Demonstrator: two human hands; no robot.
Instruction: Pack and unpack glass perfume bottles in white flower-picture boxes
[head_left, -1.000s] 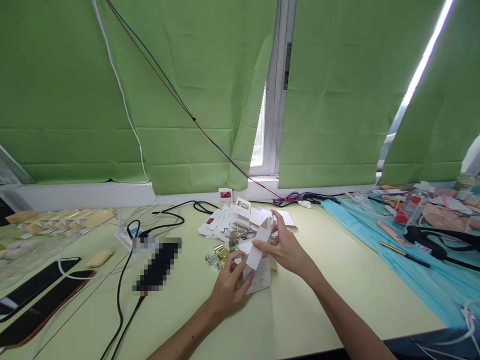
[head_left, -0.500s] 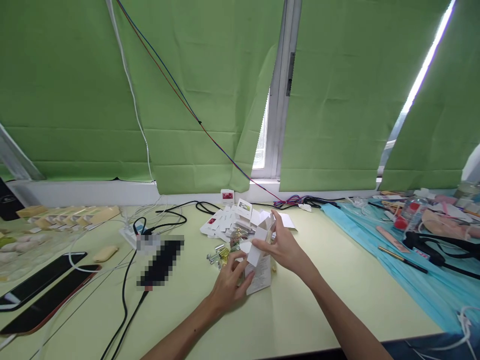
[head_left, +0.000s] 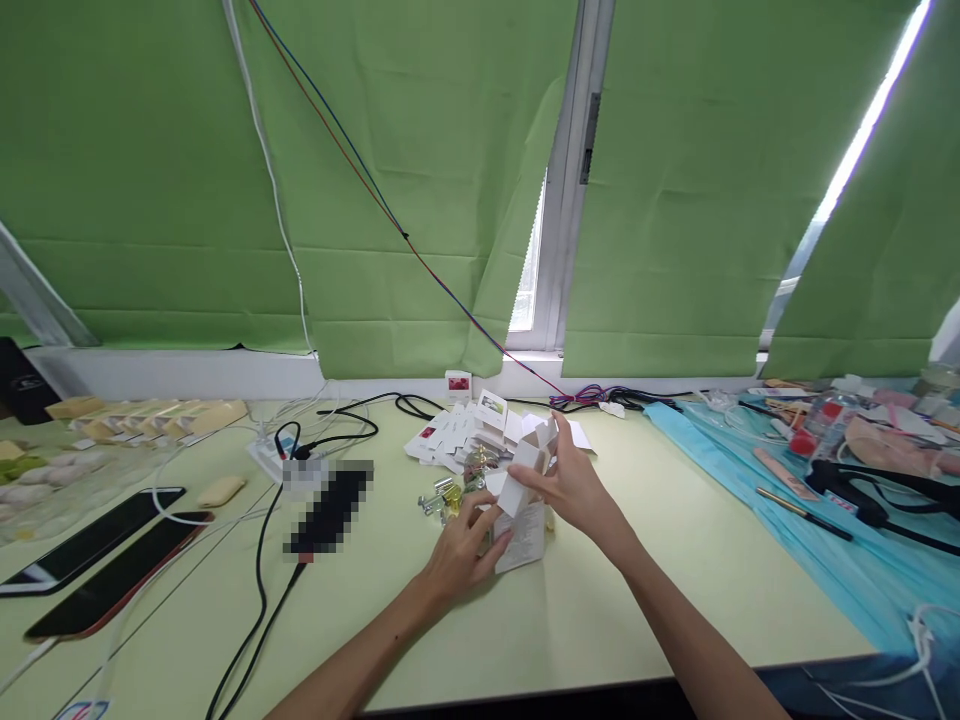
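A small white box [head_left: 520,482] with raised flaps at its top is gripped by my right hand [head_left: 568,479], thumb on its near side and fingers behind. Close to the box's lower left is my left hand [head_left: 463,549], its fingers curled; what they hold, if anything, is hidden. A printed white sheet [head_left: 523,540] lies under and beside the box. Beyond my hands is a pile of flat white cartons [head_left: 455,434], some with small pictures. Small silver and gold pieces [head_left: 448,494] lie left of the box.
Two phones [head_left: 112,580] and a pale yellow block [head_left: 222,490] lie at the left, with black cables [head_left: 262,560] running nearby. On the right, a blue cloth [head_left: 757,490] bears a pen [head_left: 804,514], black glasses [head_left: 862,497] and bottles. A small red-and-white box [head_left: 458,386] stands at the back.
The view has shifted slightly, so the scene sits a little further right. Both hands stay around the white box in nearly the same pose.
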